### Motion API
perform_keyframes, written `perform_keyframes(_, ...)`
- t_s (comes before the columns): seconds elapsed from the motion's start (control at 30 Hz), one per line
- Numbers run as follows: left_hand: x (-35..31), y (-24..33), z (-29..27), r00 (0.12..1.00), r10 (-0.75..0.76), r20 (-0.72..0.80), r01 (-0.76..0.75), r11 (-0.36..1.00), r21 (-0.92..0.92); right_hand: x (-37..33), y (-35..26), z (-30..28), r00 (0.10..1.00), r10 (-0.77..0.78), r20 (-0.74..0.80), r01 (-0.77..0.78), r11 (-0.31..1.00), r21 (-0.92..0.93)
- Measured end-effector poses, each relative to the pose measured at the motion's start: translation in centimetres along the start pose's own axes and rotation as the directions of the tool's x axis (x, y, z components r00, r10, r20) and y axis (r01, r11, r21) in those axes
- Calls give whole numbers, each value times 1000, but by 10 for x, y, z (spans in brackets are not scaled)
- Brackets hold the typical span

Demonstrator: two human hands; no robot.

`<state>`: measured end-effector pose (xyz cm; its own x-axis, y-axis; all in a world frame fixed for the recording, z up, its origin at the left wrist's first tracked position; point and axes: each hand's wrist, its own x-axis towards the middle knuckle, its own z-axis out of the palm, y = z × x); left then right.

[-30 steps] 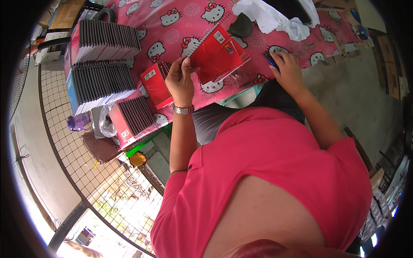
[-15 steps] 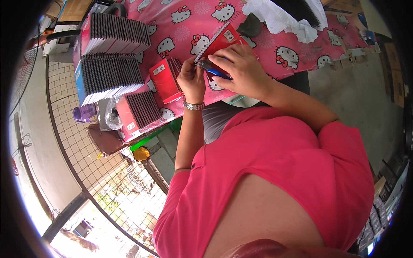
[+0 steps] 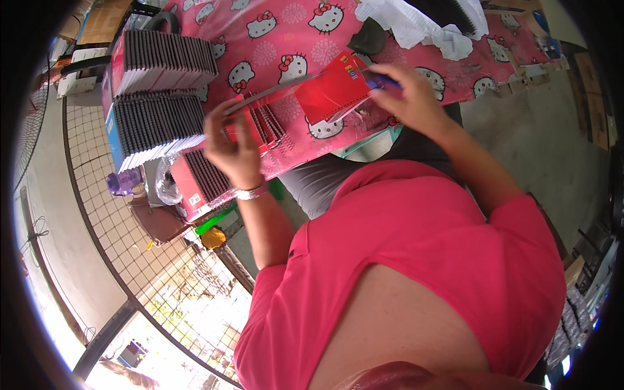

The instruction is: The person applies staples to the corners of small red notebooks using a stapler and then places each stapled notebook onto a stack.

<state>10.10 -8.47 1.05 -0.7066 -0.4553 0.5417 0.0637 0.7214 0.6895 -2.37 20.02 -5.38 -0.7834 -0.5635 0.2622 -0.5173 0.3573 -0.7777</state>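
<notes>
A red notebook lies tilted on the patterned table, with a row of holes along its near edge. From it, a long pale wire binding coil, blurred by motion, stretches toward my left hand. The fingertips of that hand pinch the coil's far left end, above a small pile of red notebooks. My right hand is closed around blue-handled cutting pliers at the notebook's right end. The pliers' jaws are mostly hidden and smeared.
Tall stacks of spiral-bound notebooks stand at the left, with a lower stack nearer me. Crumpled white paper and a dark green object lie at the back. A purple bottle sits beyond the left edge.
My left hand has moved left, drawing the pale coil away from the notebook's edge. My right hand has shifted right with the pliers, and the notebook has turned flatter.
</notes>
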Motion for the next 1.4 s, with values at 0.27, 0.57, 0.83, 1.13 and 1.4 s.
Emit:
perform_keyframes(0.27, 23, -86, -8, 921, -249, 300, -82, 628, 774, 24, 58, -24, 965, -205, -162, 95, 853, -514)
perform_keyframes(0.57, -34, 22, 92, 760, 252, 599, -456, 864, 215, 138, 136, -51, 931, 293, -220, -363, 664, -653)
perform_keyframes(0.83, -28, 27, 82, 683, 279, 675, -499, 854, 151, 142, 145, -83, 882, -125, -454, -174, 809, -561)
perform_keyframes(1.13, -14, 4, 103, 864, 301, 403, -445, 831, 334, 69, 8, -31, 961, -200, 189, 168, 971, 171)
perform_keyframes(1.4, -15, 4, 102, 853, 320, 412, -460, 834, 305, 57, 7, -10, 958, -279, 66, 272, 957, 99)
